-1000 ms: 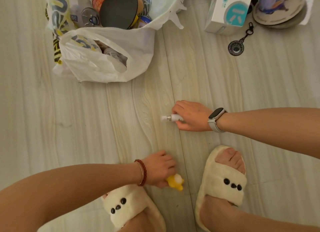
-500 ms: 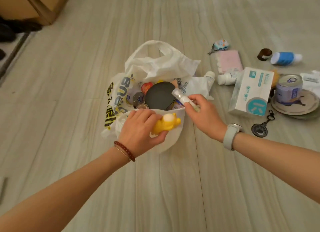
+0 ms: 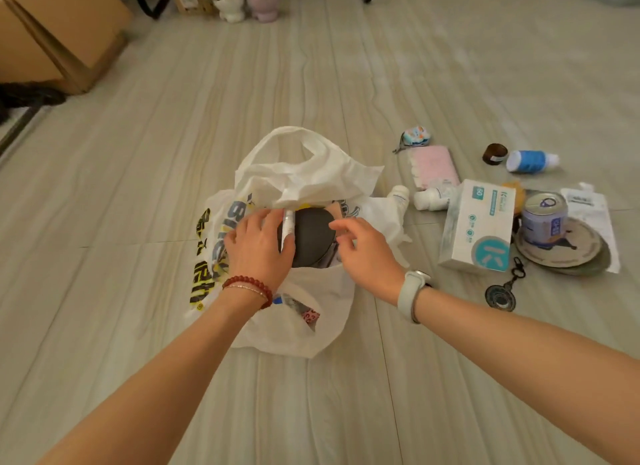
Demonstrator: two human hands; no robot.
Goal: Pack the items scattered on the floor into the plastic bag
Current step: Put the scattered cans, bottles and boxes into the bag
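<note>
Fingers of the left hand (image 3: 258, 248) spread almost straight over the mouth of the plastic bag (image 3: 301, 173), with a slim white tube (image 3: 288, 223) lying along the thumb side, against the palm edge; whether the thumb truly clamps it cannot be told. Over the same opening the right hand (image 3: 367, 256) hovers with loosely bent fingers and holds nothing; a pale smooth watch band (image 3: 410, 296) circles its wrist, and a string of round dark-red beads (image 3: 247, 284) circles the left one.

Thin, crinkled and white, the bag carries bold black and yellow lettering on its left wall. It sits on the pale wood-grain plank floor (image 3: 138, 187), near the floor's middle, its handles flopped toward the far side. Inside, a matte black rounded disc (image 3: 311, 239) fills most of the mouth between the two hands, leaving little room beside it.

Toward the right edge of the floor lie the things not yet packed: a rectangular white-and-teal box (image 3: 479, 225), a cylindrical blue-labelled can (image 3: 543, 218) standing on a round flat plate (image 3: 568, 253), a soft pink packet (image 3: 434, 166), a blue-wrapped bottle (image 3: 531, 160) on its side, a small brown jar (image 3: 494, 153) and a dark round keyring charm (image 3: 500, 298). A brown cardboard carton (image 3: 59, 31) stands at the far left corner.
</note>
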